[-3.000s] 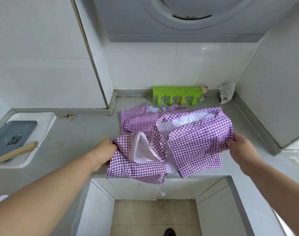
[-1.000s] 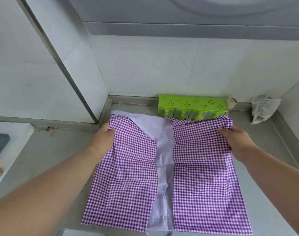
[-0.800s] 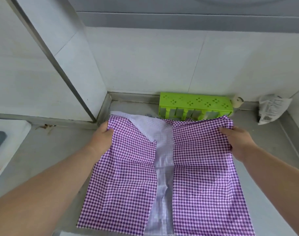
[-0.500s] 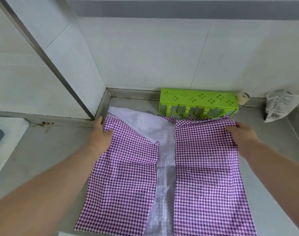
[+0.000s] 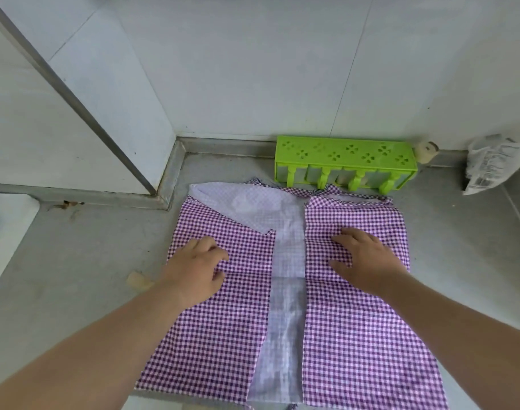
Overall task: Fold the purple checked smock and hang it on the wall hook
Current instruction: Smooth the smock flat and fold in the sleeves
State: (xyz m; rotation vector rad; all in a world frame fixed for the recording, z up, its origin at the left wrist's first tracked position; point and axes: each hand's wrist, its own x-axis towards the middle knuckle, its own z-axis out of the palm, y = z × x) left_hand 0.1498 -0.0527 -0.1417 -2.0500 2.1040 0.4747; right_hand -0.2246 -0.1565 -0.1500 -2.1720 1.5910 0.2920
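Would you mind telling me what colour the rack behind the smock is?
The rack is bright lime green with clover-shaped cutouts, seen in the head view.

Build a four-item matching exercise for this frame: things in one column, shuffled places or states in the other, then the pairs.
Things
1. purple checked smock
2. left hand
3. green rack
4. crumpled white packet

Places or states
A. against the back wall, just past the garment's far edge
B. spread flat on the grey counter
C. far right corner of the counter
D. resting on the left panel

Pairs: 1-B, 2-D, 3-A, 4-C
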